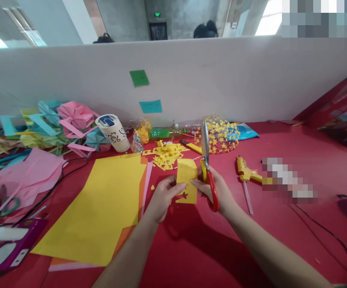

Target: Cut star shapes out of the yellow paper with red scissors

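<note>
A small piece of yellow paper (188,170) with a star-shaped hole near its lower edge is held up between both hands. My left hand (164,196) pinches its left side, thumb in front. My right hand (212,188) has its thumb against the paper's right edge and also holds scissors (211,188) with red and yellow handles, blades pointing up. Behind the paper lies a heap of yellow paper scraps (167,154) with star cut-outs. Large yellow sheets (101,204) lie left of my left hand, over orange and pink ones.
Behind the scissors are a clear wrap with yellow stars (218,136) and a yellow cutter (195,148). A yellow glue gun (247,172) lies right. Left are a white cup (113,134), folded paper shapes (74,116), a purple device (17,246) and a black cable. A white partition (209,76) stands behind.
</note>
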`<state>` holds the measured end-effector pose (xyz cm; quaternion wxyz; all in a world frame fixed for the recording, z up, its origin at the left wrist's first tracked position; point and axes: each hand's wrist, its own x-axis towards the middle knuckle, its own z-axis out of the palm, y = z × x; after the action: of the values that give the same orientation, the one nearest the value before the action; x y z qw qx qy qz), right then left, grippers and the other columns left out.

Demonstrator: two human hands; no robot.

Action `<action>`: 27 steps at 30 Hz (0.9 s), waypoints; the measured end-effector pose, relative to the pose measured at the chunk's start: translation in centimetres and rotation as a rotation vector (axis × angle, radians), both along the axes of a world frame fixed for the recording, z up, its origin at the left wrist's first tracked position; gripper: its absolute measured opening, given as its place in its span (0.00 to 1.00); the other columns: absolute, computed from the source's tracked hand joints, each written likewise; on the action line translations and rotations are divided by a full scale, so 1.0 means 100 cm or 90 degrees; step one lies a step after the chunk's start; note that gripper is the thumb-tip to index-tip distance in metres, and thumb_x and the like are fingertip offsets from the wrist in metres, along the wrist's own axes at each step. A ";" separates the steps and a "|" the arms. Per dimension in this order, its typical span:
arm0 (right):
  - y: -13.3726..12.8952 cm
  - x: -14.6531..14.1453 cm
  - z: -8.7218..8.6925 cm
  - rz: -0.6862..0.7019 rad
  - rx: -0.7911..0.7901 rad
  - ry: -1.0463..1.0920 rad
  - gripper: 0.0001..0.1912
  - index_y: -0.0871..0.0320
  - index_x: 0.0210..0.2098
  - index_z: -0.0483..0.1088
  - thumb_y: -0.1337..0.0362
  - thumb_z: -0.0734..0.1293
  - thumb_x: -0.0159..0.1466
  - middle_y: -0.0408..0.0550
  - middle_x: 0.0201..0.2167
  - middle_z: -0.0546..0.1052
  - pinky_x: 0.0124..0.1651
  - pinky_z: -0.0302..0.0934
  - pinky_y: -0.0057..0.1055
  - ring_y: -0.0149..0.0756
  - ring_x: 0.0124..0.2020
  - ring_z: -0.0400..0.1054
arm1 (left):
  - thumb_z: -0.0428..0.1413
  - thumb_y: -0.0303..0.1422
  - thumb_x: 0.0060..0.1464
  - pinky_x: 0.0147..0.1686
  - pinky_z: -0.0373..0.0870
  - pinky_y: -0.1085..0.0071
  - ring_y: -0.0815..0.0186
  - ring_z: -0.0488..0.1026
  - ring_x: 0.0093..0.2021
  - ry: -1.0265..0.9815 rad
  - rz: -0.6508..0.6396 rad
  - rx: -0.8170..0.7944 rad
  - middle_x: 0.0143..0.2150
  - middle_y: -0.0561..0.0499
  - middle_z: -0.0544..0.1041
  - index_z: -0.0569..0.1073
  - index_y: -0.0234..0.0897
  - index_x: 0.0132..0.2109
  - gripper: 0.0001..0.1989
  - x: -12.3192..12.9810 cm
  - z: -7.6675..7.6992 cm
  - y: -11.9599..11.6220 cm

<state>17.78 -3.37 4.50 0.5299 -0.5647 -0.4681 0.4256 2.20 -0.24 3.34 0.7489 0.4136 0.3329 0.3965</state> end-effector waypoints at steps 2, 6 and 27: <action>-0.001 0.000 0.000 -0.014 0.010 0.019 0.17 0.53 0.30 0.59 0.54 0.71 0.55 0.33 0.17 0.63 0.19 0.56 0.25 0.28 0.16 0.59 | 0.63 0.30 0.49 0.42 0.70 0.70 0.66 0.75 0.37 -0.009 0.019 -0.020 0.36 0.50 0.79 0.77 0.34 0.37 0.07 0.001 -0.001 0.000; -0.002 -0.001 -0.002 -0.037 0.024 0.046 0.17 0.53 0.31 0.59 0.54 0.72 0.55 0.33 0.19 0.63 0.20 0.57 0.25 0.28 0.17 0.58 | 0.65 0.28 0.46 0.36 0.70 0.75 0.71 0.73 0.33 -0.060 0.072 -0.087 0.30 0.54 0.76 0.75 0.35 0.31 0.06 0.004 -0.003 -0.001; -0.007 -0.025 -0.009 -0.179 0.082 0.053 0.12 0.54 0.36 0.65 0.57 0.69 0.57 0.51 0.34 0.76 0.38 0.70 0.38 0.45 0.35 0.72 | 0.64 0.27 0.42 0.45 0.70 0.68 0.60 0.78 0.42 -0.201 0.057 -0.156 0.39 0.49 0.81 0.75 0.37 0.43 0.17 0.008 -0.002 -0.008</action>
<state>15.32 -4.11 3.62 0.6386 -0.5710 -0.3884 0.3395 2.99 -1.08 3.10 0.8180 0.2369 0.2751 0.4462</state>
